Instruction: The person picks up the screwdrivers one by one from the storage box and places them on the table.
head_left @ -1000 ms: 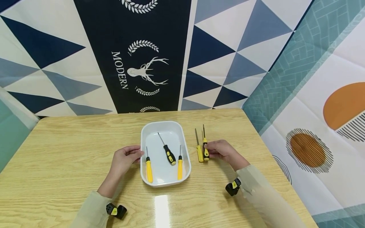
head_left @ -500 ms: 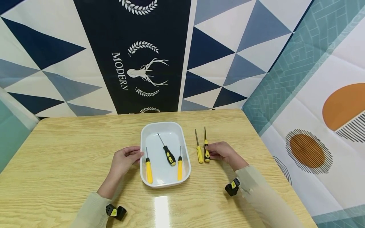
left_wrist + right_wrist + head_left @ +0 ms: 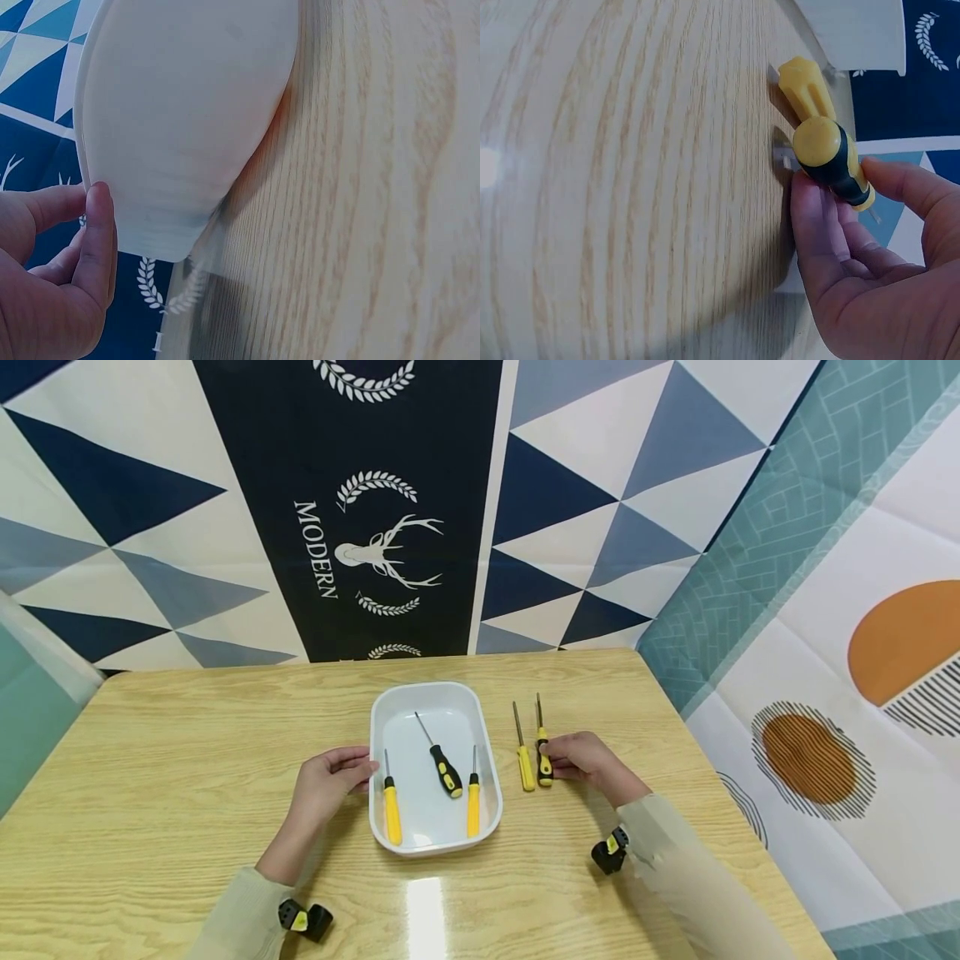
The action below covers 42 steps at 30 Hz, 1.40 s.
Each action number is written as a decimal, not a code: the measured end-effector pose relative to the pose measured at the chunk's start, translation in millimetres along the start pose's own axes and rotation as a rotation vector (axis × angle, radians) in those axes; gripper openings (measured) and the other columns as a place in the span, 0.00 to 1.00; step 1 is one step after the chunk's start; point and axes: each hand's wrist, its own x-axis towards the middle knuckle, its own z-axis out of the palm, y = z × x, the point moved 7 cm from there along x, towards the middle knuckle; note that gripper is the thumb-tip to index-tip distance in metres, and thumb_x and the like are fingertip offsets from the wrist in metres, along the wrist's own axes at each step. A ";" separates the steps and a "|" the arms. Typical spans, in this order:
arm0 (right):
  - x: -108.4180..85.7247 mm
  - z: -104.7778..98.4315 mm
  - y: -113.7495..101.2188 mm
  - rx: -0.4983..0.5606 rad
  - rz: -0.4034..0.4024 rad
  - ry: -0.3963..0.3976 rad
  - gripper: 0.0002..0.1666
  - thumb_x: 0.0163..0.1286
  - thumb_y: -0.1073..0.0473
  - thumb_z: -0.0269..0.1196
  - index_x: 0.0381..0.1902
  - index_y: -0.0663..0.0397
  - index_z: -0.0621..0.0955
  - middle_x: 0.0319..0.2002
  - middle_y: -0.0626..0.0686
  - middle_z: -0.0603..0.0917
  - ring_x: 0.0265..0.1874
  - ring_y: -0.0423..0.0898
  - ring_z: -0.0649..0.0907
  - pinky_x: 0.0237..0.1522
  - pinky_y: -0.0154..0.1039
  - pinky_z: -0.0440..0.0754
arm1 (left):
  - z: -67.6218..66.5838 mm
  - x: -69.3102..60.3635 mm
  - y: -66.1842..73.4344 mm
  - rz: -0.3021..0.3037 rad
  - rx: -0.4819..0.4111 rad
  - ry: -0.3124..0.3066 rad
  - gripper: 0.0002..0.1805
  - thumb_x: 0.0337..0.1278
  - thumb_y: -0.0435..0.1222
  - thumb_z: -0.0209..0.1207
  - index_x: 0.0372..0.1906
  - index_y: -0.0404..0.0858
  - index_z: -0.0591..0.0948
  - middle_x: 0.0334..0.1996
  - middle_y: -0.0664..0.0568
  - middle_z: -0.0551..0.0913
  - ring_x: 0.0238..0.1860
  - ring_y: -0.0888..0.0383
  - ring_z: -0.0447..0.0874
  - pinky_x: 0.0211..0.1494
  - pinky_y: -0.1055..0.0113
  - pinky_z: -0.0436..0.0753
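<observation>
A white tray (image 3: 427,827) holds a black-and-yellow screwdriver (image 3: 446,771) lying slanted, a yellow one (image 3: 392,814) at its left and another yellow one (image 3: 473,808) at its right. My left hand (image 3: 324,785) pinches the tray's left rim; in the left wrist view, finger and thumb of that hand (image 3: 60,277) meet at the rim. Right of the tray, my right hand (image 3: 592,762) holds a black-and-yellow screwdriver (image 3: 543,760) between thumb and fingers, seen from its handle end (image 3: 817,141) in the right wrist view. An all-yellow screwdriver (image 3: 526,767) lies just left of it.
The wooden table (image 3: 187,777) runs back to a patterned cloth wall (image 3: 405,527). Another patterned cloth (image 3: 810,743) stands along the right side. Both sleeved wrists carry small black cameras, the left one (image 3: 306,918) and the right one (image 3: 611,852) just above the table.
My right hand has shifted the black-and-yellow screwdriver slightly right, opening a small gap from the all-yellow one. My left hand has kept its place on the tray rim.
</observation>
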 end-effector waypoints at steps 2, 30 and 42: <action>0.1 0.2 -1.2 -0.015 -0.004 0.004 0.29 0.66 0.59 0.59 0.60 0.73 0.69 0.33 0.50 0.81 0.29 0.38 0.81 0.33 0.29 0.85 | 0.0 0.0 1.0 0.004 0.005 0.001 0.21 0.53 0.36 0.64 0.52 0.31 0.78 0.43 0.42 0.82 0.34 0.64 0.83 0.41 0.68 0.87; 4.6 -1.6 -6.0 -0.188 -0.011 0.097 0.23 0.62 0.58 0.64 0.50 0.70 0.79 0.29 0.50 0.83 0.23 0.38 0.81 0.30 0.35 0.86 | -0.7 0.7 0.1 0.004 0.027 0.001 0.19 0.55 0.35 0.63 0.52 0.32 0.78 0.44 0.42 0.82 0.34 0.65 0.82 0.40 0.70 0.87; 2.0 -0.7 -7.9 -0.224 -0.001 0.118 0.22 0.62 0.58 0.64 0.50 0.68 0.79 0.31 0.52 0.84 0.25 0.39 0.81 0.31 0.36 0.86 | -1.2 0.5 1.3 -0.015 0.027 -0.003 0.20 0.55 0.35 0.63 0.52 0.33 0.78 0.44 0.43 0.82 0.33 0.65 0.82 0.41 0.68 0.87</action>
